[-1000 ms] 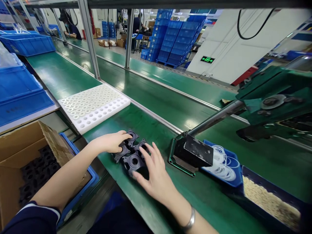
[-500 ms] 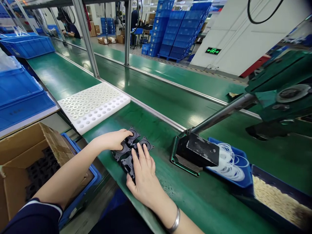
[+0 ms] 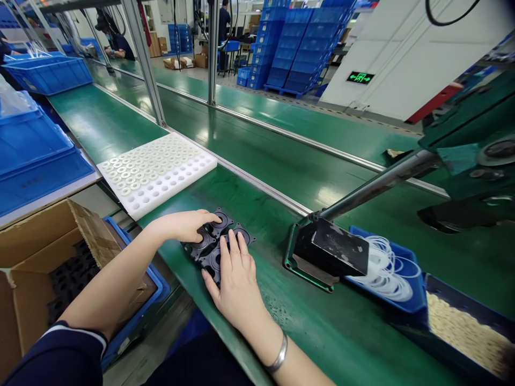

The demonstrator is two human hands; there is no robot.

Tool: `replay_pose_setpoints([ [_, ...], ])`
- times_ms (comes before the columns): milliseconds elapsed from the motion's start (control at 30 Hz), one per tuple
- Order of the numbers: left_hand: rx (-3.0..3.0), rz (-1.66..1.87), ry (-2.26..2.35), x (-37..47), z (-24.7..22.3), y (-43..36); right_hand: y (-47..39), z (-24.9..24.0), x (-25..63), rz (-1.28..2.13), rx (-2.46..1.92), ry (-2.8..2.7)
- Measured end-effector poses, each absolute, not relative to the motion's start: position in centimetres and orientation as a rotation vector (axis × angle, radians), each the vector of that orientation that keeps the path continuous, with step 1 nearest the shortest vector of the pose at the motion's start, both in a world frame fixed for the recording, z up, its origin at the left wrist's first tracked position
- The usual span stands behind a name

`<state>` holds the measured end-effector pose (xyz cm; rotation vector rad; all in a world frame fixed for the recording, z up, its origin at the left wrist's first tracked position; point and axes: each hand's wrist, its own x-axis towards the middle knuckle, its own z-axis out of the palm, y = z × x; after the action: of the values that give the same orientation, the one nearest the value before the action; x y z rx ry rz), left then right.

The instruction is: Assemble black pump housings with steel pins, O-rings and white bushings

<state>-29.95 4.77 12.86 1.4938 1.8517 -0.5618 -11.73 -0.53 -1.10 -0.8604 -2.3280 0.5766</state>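
Note:
Several square black plastic parts with round openings (image 3: 206,258) lie together in a block on the green bench. My left hand (image 3: 188,225) grips the far-left side of this block, its thumb and forefinger pressing at the openings of two parts. Across the near right parts lies my right hand (image 3: 237,287), fingers stretched out and thumb spread along the near edge. It touches the parts without closing around them. My fingers cover some of the parts.
A white foam tray (image 3: 173,195) holding rows of white rings is beyond my left hand. To the right stand a black metal fixture (image 3: 330,246), a blue bin with white rings (image 3: 416,300) and a bin of cream pieces (image 3: 462,327). A cardboard box (image 3: 36,236) of black parts sits lower left.
My right hand's thumb has shifted slightly up and left along the block's near edge. Both hands stay on the black parts, and the camera view has turned a little.

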Motion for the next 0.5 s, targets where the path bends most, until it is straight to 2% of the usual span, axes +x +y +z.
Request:
replay_pose_setpoints([
  [500, 1.468, -0.468, 2.049, -33.5, 14.0, 5.2, 2.1, -0.3, -17.0, 0.652, -0.687, -2.261],
])
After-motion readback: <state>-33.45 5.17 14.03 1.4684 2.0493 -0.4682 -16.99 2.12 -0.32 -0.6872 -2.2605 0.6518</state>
